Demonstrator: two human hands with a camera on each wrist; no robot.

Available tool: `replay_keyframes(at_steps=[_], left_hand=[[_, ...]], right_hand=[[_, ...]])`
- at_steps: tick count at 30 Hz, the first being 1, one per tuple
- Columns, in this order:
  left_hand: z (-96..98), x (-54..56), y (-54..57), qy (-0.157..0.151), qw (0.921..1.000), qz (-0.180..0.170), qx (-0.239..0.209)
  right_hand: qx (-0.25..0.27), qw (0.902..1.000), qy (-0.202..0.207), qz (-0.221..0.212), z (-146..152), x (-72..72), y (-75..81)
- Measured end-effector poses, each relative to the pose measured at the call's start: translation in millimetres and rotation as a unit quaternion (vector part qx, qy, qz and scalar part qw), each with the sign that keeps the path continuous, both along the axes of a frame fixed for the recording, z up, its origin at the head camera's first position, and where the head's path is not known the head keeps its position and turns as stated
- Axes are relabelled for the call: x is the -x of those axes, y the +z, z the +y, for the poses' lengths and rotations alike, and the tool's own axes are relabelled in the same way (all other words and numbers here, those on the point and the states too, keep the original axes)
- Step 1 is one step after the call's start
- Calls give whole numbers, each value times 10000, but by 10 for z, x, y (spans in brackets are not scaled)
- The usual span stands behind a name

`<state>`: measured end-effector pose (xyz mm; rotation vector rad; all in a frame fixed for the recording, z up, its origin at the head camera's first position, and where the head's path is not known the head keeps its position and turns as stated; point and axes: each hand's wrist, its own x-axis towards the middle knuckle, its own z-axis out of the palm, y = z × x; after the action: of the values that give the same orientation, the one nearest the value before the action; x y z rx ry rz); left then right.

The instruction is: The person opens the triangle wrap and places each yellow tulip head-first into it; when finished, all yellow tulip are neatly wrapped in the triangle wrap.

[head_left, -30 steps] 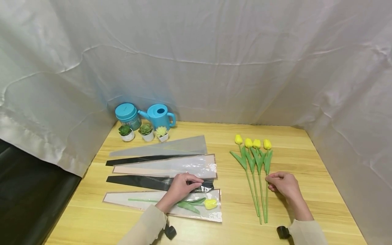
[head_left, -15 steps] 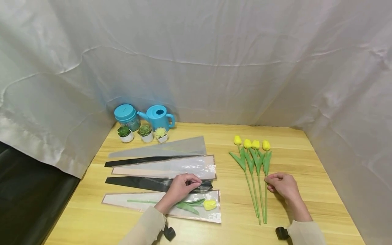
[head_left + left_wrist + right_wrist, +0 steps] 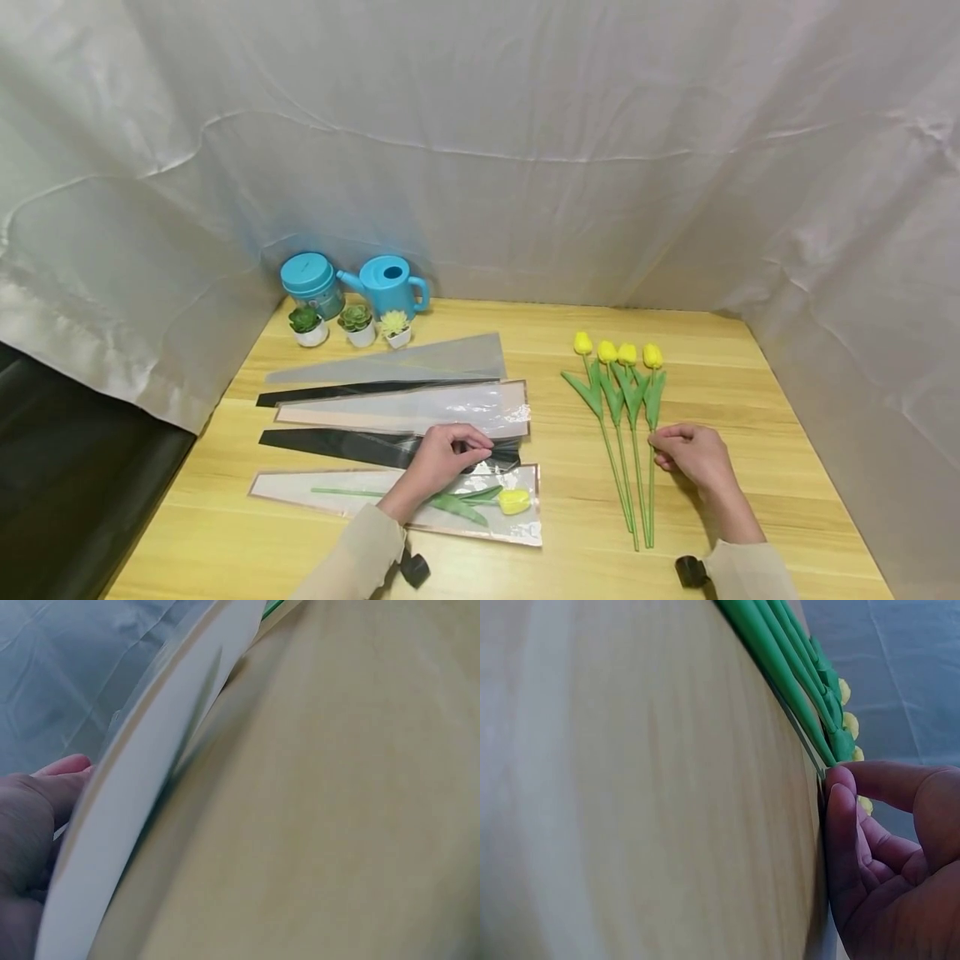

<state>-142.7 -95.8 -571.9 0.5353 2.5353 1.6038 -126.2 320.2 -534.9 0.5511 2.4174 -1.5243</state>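
While my right hand (image 3: 697,454) pinches one stem between thumb and forefinger, my left hand (image 3: 442,454) works over on the left. In the head view the right fingertips sit partway down the rightmost yellow artificial tulip with green leaves (image 3: 652,357), which lies on the pale wood-grained table (image 3: 570,517). Three matching yellow tulips (image 3: 627,354) lie just left of it, blooms at the far end, stems pointing near. My left thumb and forefinger meet on the right, wider end of a long tapered sleeve of black and clear film (image 3: 337,446) — they pinch its film there. Nearer to me lies a tapered white sleeve with a thin brown border (image 3: 285,485), and a single yellow tulip (image 3: 513,502) lies within its outline, bloom to the right. Farther off are a pale peach-and-clear sleeve (image 3: 375,412), a narrow black strip (image 3: 330,393) and a grey translucent sleeve (image 3: 442,358).

In the left wrist view, a white sheet with a tan edge rises beside my left hand; the fingertips are hidden, so the grasp cannot be told from there.

In the right wrist view, my thumb and forefinger close on a green stem — other green stems run beside it.
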Motion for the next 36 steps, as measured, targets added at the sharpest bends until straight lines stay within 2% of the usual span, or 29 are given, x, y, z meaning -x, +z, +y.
replay_keyframes(at_steps=[22, 28, 36], left_hand=[[2, -7, 0, -8, 9999, -122, -82], [6, -2, 3, 130, 9998, -35, -148], [4, 8, -2, 76, 9999, -11, -95]], right_hand=[[8, 10000, 12, 73, 19, 12, -27], [45, 10000, 12, 49, 22, 13, -21], [6, 10000, -4, 82, 10, 6, -8]])
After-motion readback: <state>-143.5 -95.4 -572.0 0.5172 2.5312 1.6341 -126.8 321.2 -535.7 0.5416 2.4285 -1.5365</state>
